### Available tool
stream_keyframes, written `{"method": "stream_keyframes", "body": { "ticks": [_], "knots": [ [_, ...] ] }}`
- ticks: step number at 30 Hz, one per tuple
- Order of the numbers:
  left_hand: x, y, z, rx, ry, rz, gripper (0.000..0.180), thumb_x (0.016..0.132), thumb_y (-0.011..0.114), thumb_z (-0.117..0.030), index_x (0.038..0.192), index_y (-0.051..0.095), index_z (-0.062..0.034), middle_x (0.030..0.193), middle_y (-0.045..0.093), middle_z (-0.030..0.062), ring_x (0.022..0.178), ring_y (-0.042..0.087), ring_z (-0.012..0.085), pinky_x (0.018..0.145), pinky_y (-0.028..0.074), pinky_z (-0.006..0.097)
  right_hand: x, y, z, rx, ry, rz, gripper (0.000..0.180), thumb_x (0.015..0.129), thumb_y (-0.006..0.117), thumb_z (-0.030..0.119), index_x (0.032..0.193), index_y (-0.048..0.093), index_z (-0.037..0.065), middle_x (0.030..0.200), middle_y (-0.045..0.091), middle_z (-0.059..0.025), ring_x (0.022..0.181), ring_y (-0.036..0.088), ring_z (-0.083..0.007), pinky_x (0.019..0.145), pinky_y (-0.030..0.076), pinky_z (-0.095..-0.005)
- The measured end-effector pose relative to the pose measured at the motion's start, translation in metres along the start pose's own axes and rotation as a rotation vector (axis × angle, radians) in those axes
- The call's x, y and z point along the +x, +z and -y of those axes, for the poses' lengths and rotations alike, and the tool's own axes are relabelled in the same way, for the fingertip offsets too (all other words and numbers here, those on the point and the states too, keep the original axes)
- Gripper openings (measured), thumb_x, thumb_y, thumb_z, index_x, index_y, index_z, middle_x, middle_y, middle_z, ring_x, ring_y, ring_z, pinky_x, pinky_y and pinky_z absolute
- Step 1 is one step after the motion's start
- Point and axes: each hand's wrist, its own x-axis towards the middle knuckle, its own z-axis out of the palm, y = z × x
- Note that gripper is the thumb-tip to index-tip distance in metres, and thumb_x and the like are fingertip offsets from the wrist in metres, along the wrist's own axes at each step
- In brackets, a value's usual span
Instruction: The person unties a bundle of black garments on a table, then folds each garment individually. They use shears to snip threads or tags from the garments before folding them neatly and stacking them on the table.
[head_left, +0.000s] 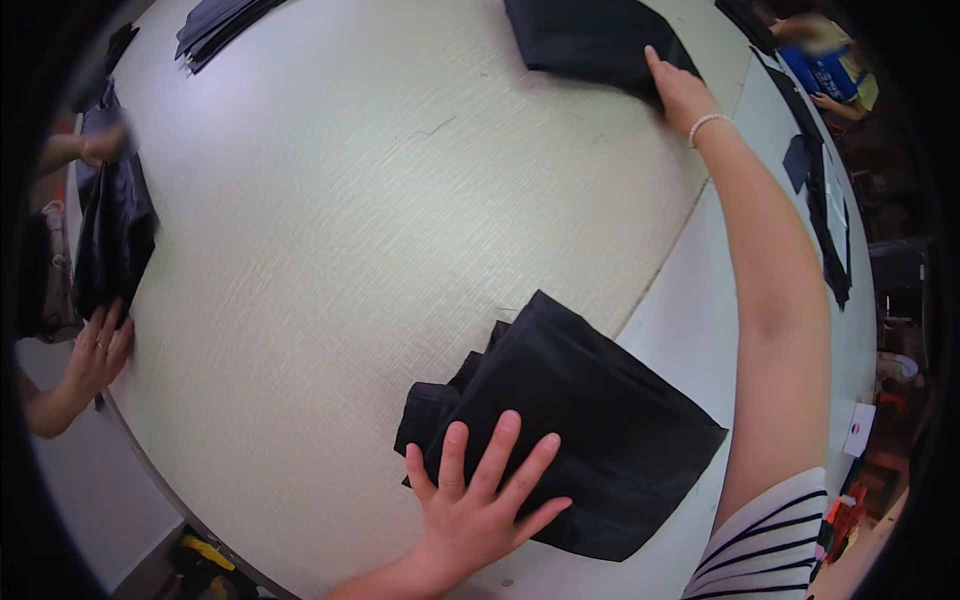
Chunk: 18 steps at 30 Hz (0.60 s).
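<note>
Before me lies a folded black cloth [600, 430], thin and slightly shiny, with several uneven folded layers showing along its left side. My left hand [470, 510] rests flat on its near left part, fingers spread. My right arm reaches far across to another folded black cloth [590, 40] at the top of the view. At that cloth's right corner, my right hand [685, 95] has one finger stretched over the top and the others curled at the edge, partly hidden. It appears to grip the cloth there.
Everything lies on a pale, finely textured table [330, 250]. At the left edge a co-worker's hands [95, 355] handle black fabric [115, 230]. A dark fabric stack [220, 30] lies far left. More black pieces [825, 210] lie along the right side, near another person [845, 80].
</note>
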Motion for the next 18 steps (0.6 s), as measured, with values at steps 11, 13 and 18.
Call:
{"method": "stream_keyframes", "body": {
  "ticks": [11, 13, 18],
  "knots": [
    [0.014, -0.011, -0.009, -0.046, -0.019, -0.021, 0.059, 0.073, 0.065, -0.052, 0.122, 0.057, -0.0207, 0.14, 0.038, 0.0121, 0.132, 0.025, 0.0367, 0.105, 0.009, 0.052, -0.086, -0.065, 0.005, 0.378, 0.2, 0.142, 0.025, 0.07, 0.055, 0.008, 0.092, 0.064, 0.002, 0.096, 0.062, -0.0221, 0.092, 0.059, -0.0387, 0.083, 0.049, -0.0413],
    [0.012, -0.011, -0.009, -0.043, -0.011, -0.05, 0.061, 0.072, 0.066, -0.05, 0.124, 0.055, -0.0194, 0.141, 0.037, 0.0126, 0.132, 0.025, 0.0371, 0.104, 0.01, 0.053, -0.125, -0.086, 0.023, 0.406, 0.205, 0.243, 0.032, 0.07, 0.058, 0.015, 0.097, 0.064, 0.0, 0.1, 0.062, -0.0226, 0.097, 0.058, -0.0377, 0.087, 0.047, -0.0388],
    [0.004, -0.01, -0.006, -0.063, -0.008, -0.095, 0.065, 0.07, 0.069, -0.045, 0.128, 0.052, -0.0196, 0.143, 0.033, 0.0122, 0.133, 0.024, 0.0378, 0.103, 0.013, 0.056, -0.203, -0.131, 0.014, 0.942, 0.583, 0.378, 0.086, 0.068, 0.068, 0.059, 0.116, 0.05, -0.01, 0.117, 0.055, -0.0256, 0.104, 0.056, -0.0314, 0.095, 0.041, -0.036]
  ]
}}
